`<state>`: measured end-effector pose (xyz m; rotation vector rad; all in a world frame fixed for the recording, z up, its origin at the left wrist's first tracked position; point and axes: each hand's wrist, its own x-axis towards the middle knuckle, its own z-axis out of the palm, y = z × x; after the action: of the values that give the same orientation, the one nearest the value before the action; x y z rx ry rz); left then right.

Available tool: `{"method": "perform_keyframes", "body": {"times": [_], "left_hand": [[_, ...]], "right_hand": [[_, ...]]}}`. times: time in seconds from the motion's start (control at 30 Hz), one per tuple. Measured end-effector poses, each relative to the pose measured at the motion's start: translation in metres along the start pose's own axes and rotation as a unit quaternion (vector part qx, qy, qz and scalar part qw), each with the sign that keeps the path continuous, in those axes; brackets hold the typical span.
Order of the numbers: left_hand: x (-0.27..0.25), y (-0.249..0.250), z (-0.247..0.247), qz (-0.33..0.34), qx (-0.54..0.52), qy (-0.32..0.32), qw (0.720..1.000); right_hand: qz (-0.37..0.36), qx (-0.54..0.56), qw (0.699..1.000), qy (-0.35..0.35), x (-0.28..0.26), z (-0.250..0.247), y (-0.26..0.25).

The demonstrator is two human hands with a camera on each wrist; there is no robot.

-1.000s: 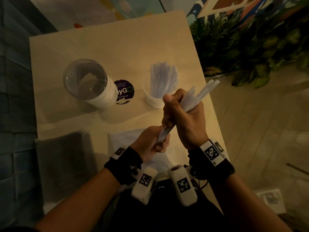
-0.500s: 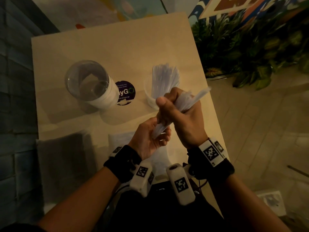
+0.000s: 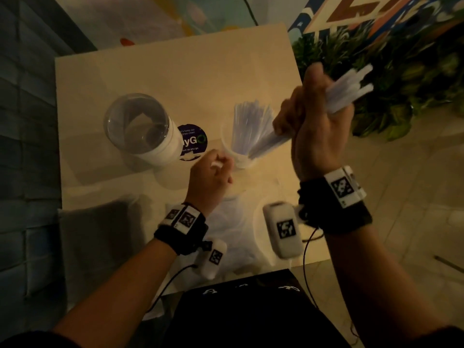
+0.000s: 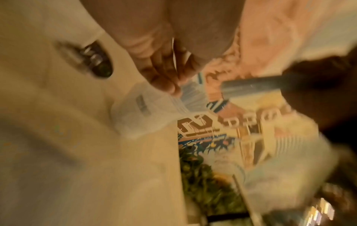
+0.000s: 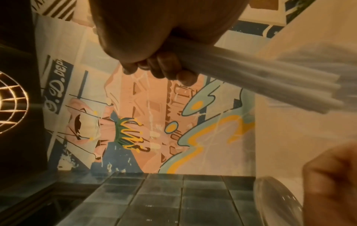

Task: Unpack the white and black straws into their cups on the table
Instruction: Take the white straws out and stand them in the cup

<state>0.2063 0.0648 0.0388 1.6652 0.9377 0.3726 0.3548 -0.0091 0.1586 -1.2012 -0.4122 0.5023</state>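
Observation:
My right hand (image 3: 313,116) is raised above the table's right side and grips a bundle of white straws (image 3: 349,89). The bundle's lower ends slant down toward a clear cup (image 3: 241,162) that holds several white straws. In the right wrist view the fingers (image 5: 160,70) wrap round the bundle (image 5: 270,79). My left hand (image 3: 213,169) sits at the cup's near left side with its fingers curled. In the blurred left wrist view the fingertips (image 4: 168,87) pinch at the cup (image 4: 135,113) rim. No black straws can be made out.
A bigger clear cup (image 3: 140,126) with a white lower part stands at the left, next to a round purple sticker (image 3: 192,143). Crumpled clear packaging (image 3: 226,222) and a dark flat pack (image 3: 95,234) lie near the front edge. Plants (image 3: 401,84) crowd the table's right edge.
My right hand has lifted the straw bundle up and to the right and tipped its lower ends toward the cup. My left hand let go of the bundle's bottom and moved forward to the cup.

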Motion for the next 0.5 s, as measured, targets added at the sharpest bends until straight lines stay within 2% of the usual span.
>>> {"method": "perform_keyframes", "body": {"times": [0.07,0.1,0.13,0.23,0.3,0.4,0.5], "left_hand": [[0.013,-0.003,-0.002,0.170,0.120,0.007,0.978],[0.021,-0.006,-0.002,0.214,0.160,-0.010,0.964],[0.027,-0.008,-0.001,0.228,0.186,-0.034,0.955],[0.041,-0.012,0.006,0.205,0.239,-0.099,0.944],[0.046,-0.016,0.010,0.187,0.263,-0.124,0.938],[0.048,-0.019,0.013,0.176,0.263,-0.125,0.940],[0.050,-0.019,0.014,0.162,0.250,-0.120,0.947]], "right_hand": [[-0.019,-0.008,1.000,0.019,0.018,0.003,0.005],[-0.024,-0.015,0.999,0.026,0.025,0.005,0.011],[-0.024,-0.029,0.999,0.033,0.031,0.007,0.018],[-0.001,-0.114,0.993,0.042,0.042,0.011,0.046],[0.003,-0.177,0.984,0.020,0.045,0.012,0.064],[-0.008,-0.256,0.967,0.009,0.045,0.008,0.072],[-0.041,-0.267,0.960,0.066,0.044,-0.010,0.064]]}}
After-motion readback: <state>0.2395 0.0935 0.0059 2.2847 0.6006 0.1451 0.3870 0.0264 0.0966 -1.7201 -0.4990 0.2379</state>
